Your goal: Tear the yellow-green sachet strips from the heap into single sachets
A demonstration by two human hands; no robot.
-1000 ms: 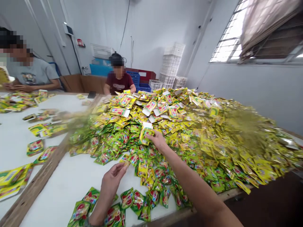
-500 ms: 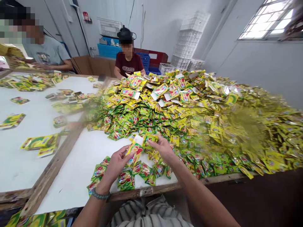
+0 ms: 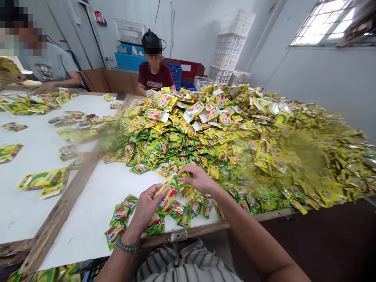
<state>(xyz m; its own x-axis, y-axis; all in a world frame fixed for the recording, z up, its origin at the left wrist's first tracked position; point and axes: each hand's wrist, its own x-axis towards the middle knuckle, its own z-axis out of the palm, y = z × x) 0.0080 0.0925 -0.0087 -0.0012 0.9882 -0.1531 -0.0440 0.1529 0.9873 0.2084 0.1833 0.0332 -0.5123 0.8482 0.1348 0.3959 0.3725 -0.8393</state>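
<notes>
My left hand [image 3: 147,204] grips a small yellow carton [image 3: 170,194] with red fruit printed on it, tilted with its upper end away from me. At that upper end, my right hand [image 3: 199,179] pinches a small green-and-yellow packet [image 3: 183,178]. The packet touches or overlaps the carton's end; fingers partly hide it, so I cannot tell whether any of it is inside. Several loose green packets [image 3: 120,214] lie on the white tabletop [image 3: 88,203] around and below my hands. Just beyond my hands rises a large heap of green and yellow packets [image 3: 179,143].
Flattened or open cartons [image 3: 194,111] lie atop the heap. A wooden strip [image 3: 63,213] divides the tabletop; more cartons [image 3: 44,178] lie left of it. One person [image 3: 155,80] sits across, another person [image 3: 55,70] at far left. White crates [image 3: 229,51] are stacked behind.
The carton has turned, so its white open flap shows less. My right hand has changed its grip and holds the packet closer against the carton's end. The view has shifted slightly.
</notes>
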